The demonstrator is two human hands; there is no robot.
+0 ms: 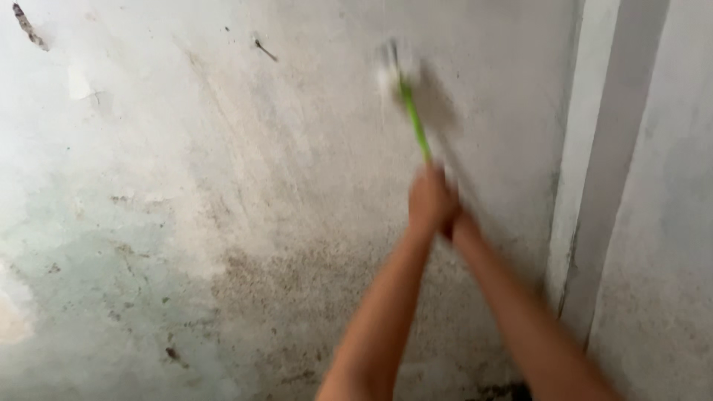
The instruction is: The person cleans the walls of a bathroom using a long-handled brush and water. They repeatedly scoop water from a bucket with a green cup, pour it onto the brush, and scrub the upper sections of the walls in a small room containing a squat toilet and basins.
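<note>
Hands first: my left hand (429,199) is closed around the lower end of a green handle (416,122), just right of the frame centre. My right hand (459,226) sits directly below and behind it, touching it; it is mostly hidden and blurred, so I cannot tell how far it is closed or whether it grips the handle. Both forearms rise from the bottom edge of the frame.

The tool is thin and long. Its long axis runs from my hands up and slightly to the left, and it points to the upper middle of the frame. At the top end there is a whitish head (391,70), very blurred; it seems to be against the wall (223,186), but I cannot see this clearly.

The wall is pale plaster with dark stains in the lower middle and greenish patches at lower left. A small nail (261,48) sticks out at upper centre-left. A pale vertical frame (594,148) stands at the right.
</note>
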